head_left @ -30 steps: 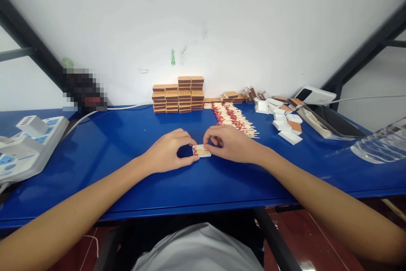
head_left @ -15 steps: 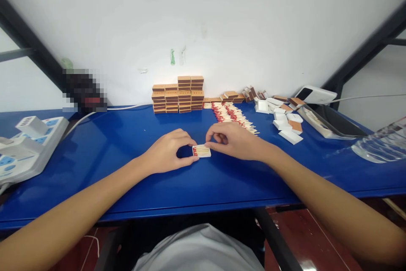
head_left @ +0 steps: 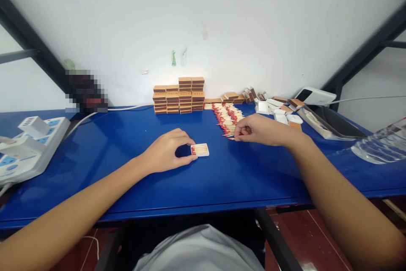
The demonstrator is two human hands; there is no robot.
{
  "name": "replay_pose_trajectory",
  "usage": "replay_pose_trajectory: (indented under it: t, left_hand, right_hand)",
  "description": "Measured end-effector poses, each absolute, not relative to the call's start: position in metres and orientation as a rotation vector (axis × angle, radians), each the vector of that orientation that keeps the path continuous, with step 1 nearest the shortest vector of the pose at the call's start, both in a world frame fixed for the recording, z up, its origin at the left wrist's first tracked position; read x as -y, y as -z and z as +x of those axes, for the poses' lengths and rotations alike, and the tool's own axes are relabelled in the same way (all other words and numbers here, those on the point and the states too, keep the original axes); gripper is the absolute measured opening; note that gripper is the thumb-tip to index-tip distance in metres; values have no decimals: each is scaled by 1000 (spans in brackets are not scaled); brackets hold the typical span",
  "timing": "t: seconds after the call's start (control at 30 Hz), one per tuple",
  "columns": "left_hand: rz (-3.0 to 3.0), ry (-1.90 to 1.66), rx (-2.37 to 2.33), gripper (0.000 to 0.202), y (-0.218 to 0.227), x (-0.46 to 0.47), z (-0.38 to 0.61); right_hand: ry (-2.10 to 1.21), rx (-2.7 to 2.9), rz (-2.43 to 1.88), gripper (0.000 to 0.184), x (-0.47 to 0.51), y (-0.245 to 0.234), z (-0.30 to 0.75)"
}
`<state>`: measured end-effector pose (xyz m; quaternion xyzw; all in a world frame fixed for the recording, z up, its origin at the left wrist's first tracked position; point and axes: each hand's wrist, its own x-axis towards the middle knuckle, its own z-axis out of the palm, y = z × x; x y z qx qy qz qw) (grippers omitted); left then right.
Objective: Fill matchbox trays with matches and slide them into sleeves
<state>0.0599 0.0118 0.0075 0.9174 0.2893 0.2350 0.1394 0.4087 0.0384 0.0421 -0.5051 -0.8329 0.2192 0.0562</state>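
Observation:
A small white matchbox tray [head_left: 207, 154] lies on the blue table with red-headed matches inside. My left hand [head_left: 169, 151] pinches the tray's left end between thumb and fingers. To the right, my right hand [head_left: 250, 131] is at the near edge of the match pile [head_left: 229, 119], its thumb and fingertips pinched on a match [head_left: 232, 138] whose red head points left. Behind the hands stand stacked brown-and-orange matchboxes [head_left: 178, 98] against the wall.
White trays and matchbox sleeves [head_left: 279, 108] lie loose at the back right, near a white device [head_left: 315, 95] and a dark phone-like slab [head_left: 338, 123]. Clear plastic [head_left: 380, 144] sits at far right. A power strip [head_left: 38, 146] with plugs occupies the left.
My right hand has moved from the tray's right end rightward and away from me to the match pile, where it now pinches a match. My left hand stays on the tray.

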Motion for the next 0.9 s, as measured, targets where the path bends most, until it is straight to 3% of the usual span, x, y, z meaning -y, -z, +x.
replay_pose_trajectory:
  t: [0.37, 0.63, 0.9]
  left_hand:
    - [2647, -689, -821, 24, -7, -10, 67]
    - [2648, -683, -819, 24, -6, -11, 65]
    - [2652, -682, -816, 23, -8, -10, 65]
  right_hand:
    - [-699, 2511, -1302, 27, -25, -43, 373]
    - [-603, 2549, -1453, 32, -29, -46, 394]
    - [-670, 2578, -1460, 21, -33, -34, 390]
